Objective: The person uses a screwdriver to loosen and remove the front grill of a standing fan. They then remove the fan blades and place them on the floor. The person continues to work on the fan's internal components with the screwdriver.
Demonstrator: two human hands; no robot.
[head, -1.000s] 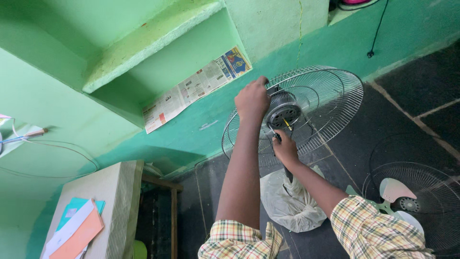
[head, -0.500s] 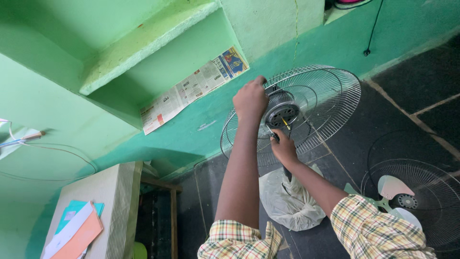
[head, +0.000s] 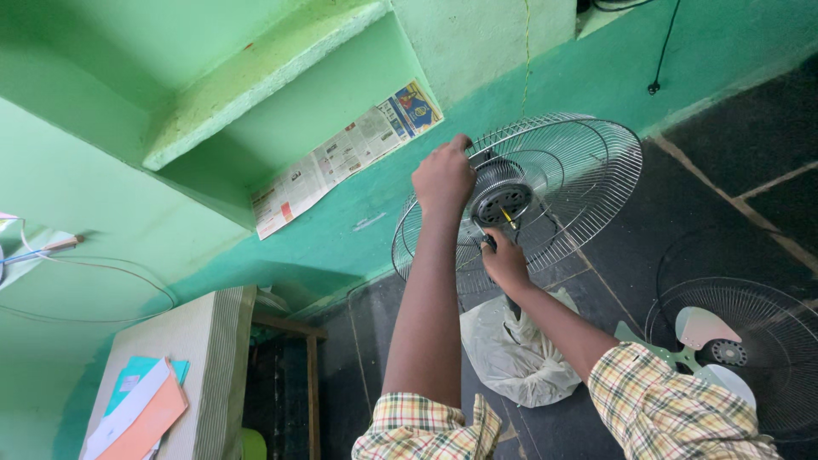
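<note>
A round wire fan guard (head: 579, 170) stands upright on a pedestal fan against the green wall, with the dark motor hub (head: 501, 203) at its centre. My left hand (head: 443, 177) grips the upper left side of the hub and guard. Just below the hub, my right hand (head: 504, 262) is closed around a screwdriver with a yellow shaft (head: 508, 218) whose tip points at the hub. Both my sleeves are yellow plaid.
A white plastic bag (head: 515, 353) lies on the dark floor under my right arm. A second wire guard with pale fan blades (head: 733, 349) lies at the right. Newspaper (head: 341, 158) lines a wall shelf. A box with papers (head: 183, 375) stands lower left.
The view has shifted slightly, so the fan sits a little lower and left in the frame. My hands stay on the hub and the screwdriver in much the same grip.
</note>
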